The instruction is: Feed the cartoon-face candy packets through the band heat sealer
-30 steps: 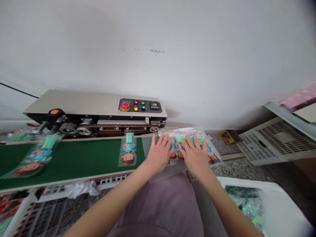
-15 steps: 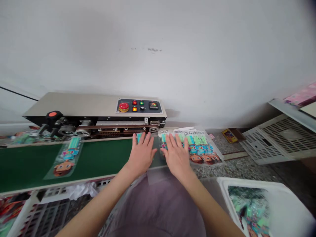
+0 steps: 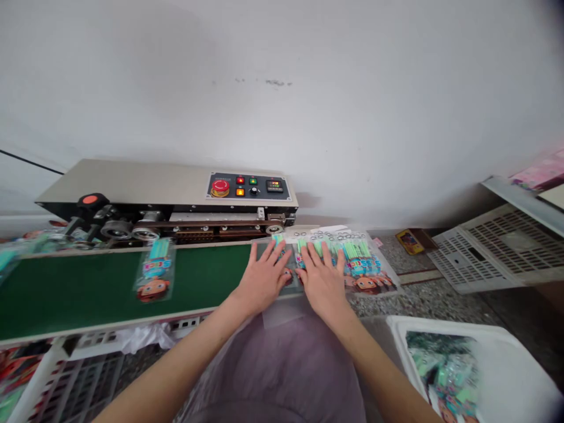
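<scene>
My left hand (image 3: pixel 264 279) lies flat with its fingers spread, over a clear printed packet (image 3: pixel 288 276) at the right end of the green conveyor belt (image 3: pixel 202 273). Just to the right, my right hand (image 3: pixel 324 282) is also spread flat. It rests on a row of overlapping packets (image 3: pixel 363 267), each with pale green sticks and a cartoon figure. Parts of the packets are hidden under both hands. A single packet (image 3: pixel 156 270) lies on the belt to the left, its upper end beside the rollers of the sealing machine (image 3: pixel 145 182).
A white tub (image 3: pixel 506 364) holding packets stands at lower right. Behind it a perforated crate (image 3: pixel 480 247) leans near a small yellow box (image 3: pixel 409 241). Another crate (image 3: pixel 79 382) sits under the belt at lower left. The wall (image 3: pixel 352 117) rises behind the machine.
Both hands have shifted slightly right, the left one onto another packet. A packet now lies mid-left on the belt, and part of another shows at the belt's far left.
</scene>
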Motion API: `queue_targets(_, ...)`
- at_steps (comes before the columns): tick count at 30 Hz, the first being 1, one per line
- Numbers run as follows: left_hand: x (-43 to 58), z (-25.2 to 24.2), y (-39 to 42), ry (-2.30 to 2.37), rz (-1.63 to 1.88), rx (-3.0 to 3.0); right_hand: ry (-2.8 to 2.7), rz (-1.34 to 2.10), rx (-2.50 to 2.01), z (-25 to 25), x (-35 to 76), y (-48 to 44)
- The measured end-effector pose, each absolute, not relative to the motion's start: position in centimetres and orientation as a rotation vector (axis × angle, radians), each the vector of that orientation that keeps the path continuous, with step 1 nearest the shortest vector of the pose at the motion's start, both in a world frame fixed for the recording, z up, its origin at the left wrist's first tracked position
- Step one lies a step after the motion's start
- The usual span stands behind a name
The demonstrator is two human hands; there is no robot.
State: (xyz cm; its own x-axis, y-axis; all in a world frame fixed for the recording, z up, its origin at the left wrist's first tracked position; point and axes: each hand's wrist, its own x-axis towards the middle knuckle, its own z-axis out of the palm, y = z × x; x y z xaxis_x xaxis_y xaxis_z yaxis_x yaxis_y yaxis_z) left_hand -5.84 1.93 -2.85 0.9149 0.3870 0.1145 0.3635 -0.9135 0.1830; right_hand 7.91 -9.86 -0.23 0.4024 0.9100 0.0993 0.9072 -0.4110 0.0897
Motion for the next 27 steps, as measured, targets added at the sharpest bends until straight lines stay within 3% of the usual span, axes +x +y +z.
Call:
queue_targets(6, -7.0, 0.0, 2.3, 0.837, 0.187, 2.904, 1.725, 0.144, 2.640, 1.6, 7.4, -9.0)
queue_targets(9, -5.0, 0.4, 1.1, 0.678, 0.236, 2.892, 1.657, 0.137, 2.627, 2.3, 8.3, -10.2)
queue_targets(20, -5.4, -3.8, 2.0, 0.539, 0.240, 2.930, 1.612, 0.053, 2.669, -0.3, 6.1, -8.7)
queue_targets(27, -7.3, -0.3, 3.3, 0.792, 0.176, 2.898, 1.729, 0.145, 2.705, 1.9, 5.9, -8.7)
